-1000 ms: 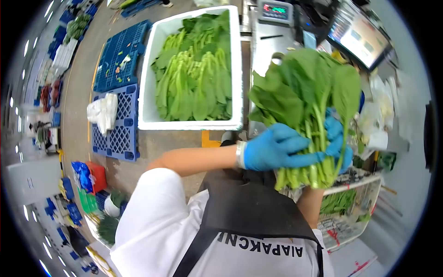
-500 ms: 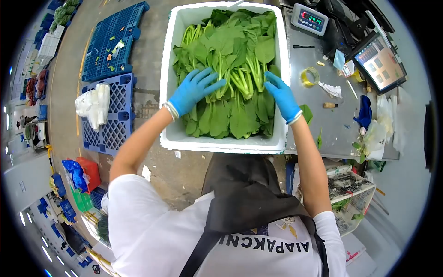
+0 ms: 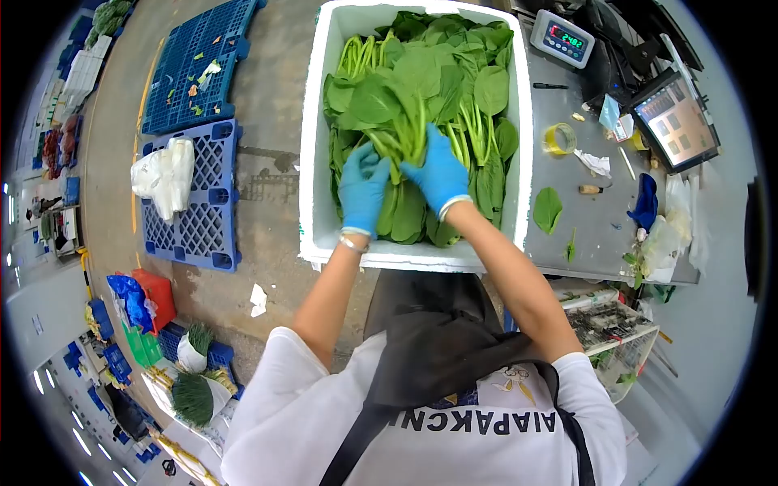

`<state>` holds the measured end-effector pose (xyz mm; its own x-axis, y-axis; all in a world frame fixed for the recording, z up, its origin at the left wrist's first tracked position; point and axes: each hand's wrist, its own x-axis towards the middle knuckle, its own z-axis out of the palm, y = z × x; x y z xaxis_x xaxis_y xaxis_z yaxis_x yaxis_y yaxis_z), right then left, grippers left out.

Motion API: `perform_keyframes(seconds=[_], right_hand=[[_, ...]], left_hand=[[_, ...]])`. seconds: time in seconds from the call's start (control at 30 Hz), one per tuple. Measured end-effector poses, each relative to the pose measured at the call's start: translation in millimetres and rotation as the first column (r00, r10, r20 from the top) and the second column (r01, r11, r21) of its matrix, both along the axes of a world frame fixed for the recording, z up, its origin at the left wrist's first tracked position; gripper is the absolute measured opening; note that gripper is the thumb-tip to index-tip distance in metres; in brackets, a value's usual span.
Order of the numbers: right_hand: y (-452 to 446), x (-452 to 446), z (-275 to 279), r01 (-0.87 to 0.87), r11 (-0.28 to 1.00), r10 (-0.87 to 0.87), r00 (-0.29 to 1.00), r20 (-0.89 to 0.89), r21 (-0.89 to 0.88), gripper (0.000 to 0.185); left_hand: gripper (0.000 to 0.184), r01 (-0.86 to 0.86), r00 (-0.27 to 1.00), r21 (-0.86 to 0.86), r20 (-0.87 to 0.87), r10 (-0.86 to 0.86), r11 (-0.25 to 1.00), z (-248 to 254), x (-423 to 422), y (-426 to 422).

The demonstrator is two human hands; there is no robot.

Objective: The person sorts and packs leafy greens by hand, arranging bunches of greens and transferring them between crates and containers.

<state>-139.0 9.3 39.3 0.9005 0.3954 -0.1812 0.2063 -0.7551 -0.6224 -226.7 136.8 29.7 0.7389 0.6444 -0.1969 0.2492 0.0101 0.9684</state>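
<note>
A white foam box (image 3: 314, 202) is filled with leafy greens (image 3: 486, 89), their stems pointing various ways. Blue gloves cover both hands over the near half of the box. My left hand (image 3: 362, 190) has its fingers curled at the left side of a bunch of leafy greens (image 3: 409, 134). From the right, my right hand (image 3: 442, 170) presses against the same bunch, thumb turned inward. The bunch's stems sit between the two hands, its leaves spreading away toward the far left. Some fingertips are hidden among the stems.
Right of the box, a metal table (image 3: 567, 211) carries a digital scale (image 3: 562, 39), tape roll (image 3: 559, 138), touchscreen (image 3: 674, 120), knife handle (image 3: 590, 189) and loose leaf (image 3: 548, 209). Blue plastic pallets (image 3: 219, 194) lie on the floor at left; a white crate (image 3: 620, 332) stands below the table.
Both hands have moved closer together and closed around a bunch from opposite sides. The box and table appear shifted right in view. The scale's reading has changed.
</note>
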Motion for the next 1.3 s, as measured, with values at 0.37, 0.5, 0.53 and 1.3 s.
perform_keyframes(seconds=[0.37,0.5,0.53,1.3], right_hand=[[-101.1,66.3,8.0,0.552,0.705,-0.025,0.647,-0.762,0.445,0.036],[-115.6,60.1,-13.8,0.141,0.953,-0.125,0.989,0.077,-0.27,0.047],[-105.1,52.3,13.1,0.173,0.954,-0.129,0.974,0.185,-0.244,0.049],[-204.9,-65.9,66.7,0.357,0.778,0.001,0.822,-0.57,0.517,0.025]], left_hand=[[0.066,0.004,0.999,0.307,-0.04,0.008,0.952,-13.3,15.1,-6.8],[0.067,0.012,1.0,-0.069,0.005,-0.012,0.998,-29.5,17.8,-6.9],[0.068,0.081,0.993,0.062,-0.093,-0.075,0.995,-26.9,17.9,-3.3],[0.05,0.055,0.98,0.368,-0.198,0.02,0.928,29.1,5.9,9.6]])
